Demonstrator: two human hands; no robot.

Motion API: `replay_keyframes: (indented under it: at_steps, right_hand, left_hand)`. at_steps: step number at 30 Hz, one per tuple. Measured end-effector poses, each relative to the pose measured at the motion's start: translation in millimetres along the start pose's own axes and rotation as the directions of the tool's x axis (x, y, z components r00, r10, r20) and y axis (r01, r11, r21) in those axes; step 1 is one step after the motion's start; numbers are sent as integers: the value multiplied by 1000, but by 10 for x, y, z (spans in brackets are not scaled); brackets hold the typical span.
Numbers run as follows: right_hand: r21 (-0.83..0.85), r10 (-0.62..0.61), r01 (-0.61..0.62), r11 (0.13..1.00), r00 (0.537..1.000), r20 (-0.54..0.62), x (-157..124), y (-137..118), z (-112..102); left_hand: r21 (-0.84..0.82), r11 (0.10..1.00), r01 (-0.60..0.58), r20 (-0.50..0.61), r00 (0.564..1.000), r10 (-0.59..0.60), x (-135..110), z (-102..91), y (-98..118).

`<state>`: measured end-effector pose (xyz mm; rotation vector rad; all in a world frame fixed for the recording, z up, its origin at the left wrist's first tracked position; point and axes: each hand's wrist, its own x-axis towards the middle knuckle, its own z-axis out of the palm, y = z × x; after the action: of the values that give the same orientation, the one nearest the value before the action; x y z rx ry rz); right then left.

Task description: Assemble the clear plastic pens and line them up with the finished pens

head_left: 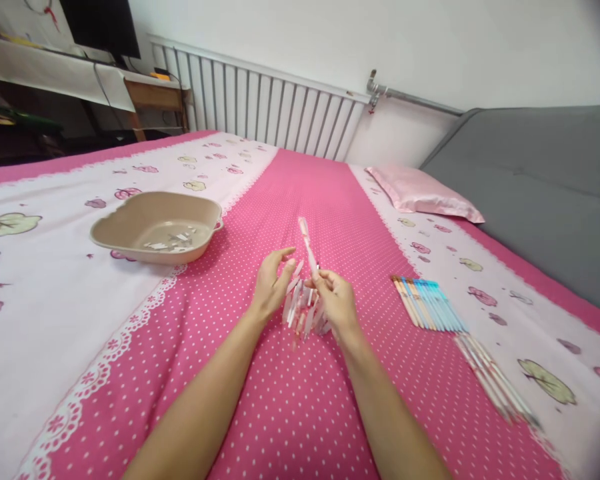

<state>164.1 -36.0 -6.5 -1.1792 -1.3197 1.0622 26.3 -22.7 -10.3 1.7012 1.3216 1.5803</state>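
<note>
My right hand is closed on a thin pink and white pen that points up and away from me. My left hand hovers just left of it with fingers curled and partly apart, its fingertips close to the pen. Between and below both hands lies a small heap of white and pink pens or caps on the pink dotted bedspread. I cannot tell whether the left hand touches any of them.
A beige plastic basin with several white scraps inside sits at the left. A row of blue and orange pens and a row of white pens lie at the right. A pink pillow, grey sofa and white radiator stand behind.
</note>
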Motion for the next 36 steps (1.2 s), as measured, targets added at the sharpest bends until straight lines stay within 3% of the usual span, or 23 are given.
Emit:
replay_keyframes:
  at_steps: [3, 6, 10, 13, 17, 22, 26, 29, 32, 36]
  right_hand:
    - [-122, -68, 52, 991, 988, -139, -170, 188, -242]
    - [-353, -118, 28, 935, 965, -235, -447, 325, -619]
    - [-504, -118, -96, 858, 919, -376, -874, 343, -1231]
    - [-622, -128, -230, 748, 870, -476, -1163, 277, -1671]
    - [-706, -131, -393, 589, 816, -563, -1489, 233, -2063]
    - [-761, -142, -422, 493, 824, -549, -1775, 296, -2215]
    - [-784, -157, -343, 517, 863, -481, -1866, 347, -2296]
    - [-753, -129, -358, 552, 855, -502, -1890, 372, -2378]
    - [-715, -88, -389, 581, 843, -530, -1898, 393, -2430]
    - [-669, -66, -433, 604, 810, -583, -1886, 420, -2422]
  left_hand:
    - [279, 957, -76, -84, 991, 103, -113, -74, -24]
    - [457, 885, -93, -58, 989, 134, -369, -209, 0]
    - [617, 781, -97, 5, 993, 120, -827, -443, 73]
    - [686, 716, -130, 76, 991, 108, -1133, -608, 130]
    - [756, 621, -207, 206, 976, 74, -1403, -793, 183]
    - [803, 518, -295, 322, 946, 41, -1507, -1070, 210]
    - [882, 366, -297, 336, 941, -46, -1451, -1404, 204]
    - [941, 231, -247, 279, 953, -118, -1426, -1627, 180]
    - [958, 162, -235, 257, 958, -129, -1462, -1708, 168]
    - [973, 90, -212, 220, 971, -90, -1534, -1653, 177]
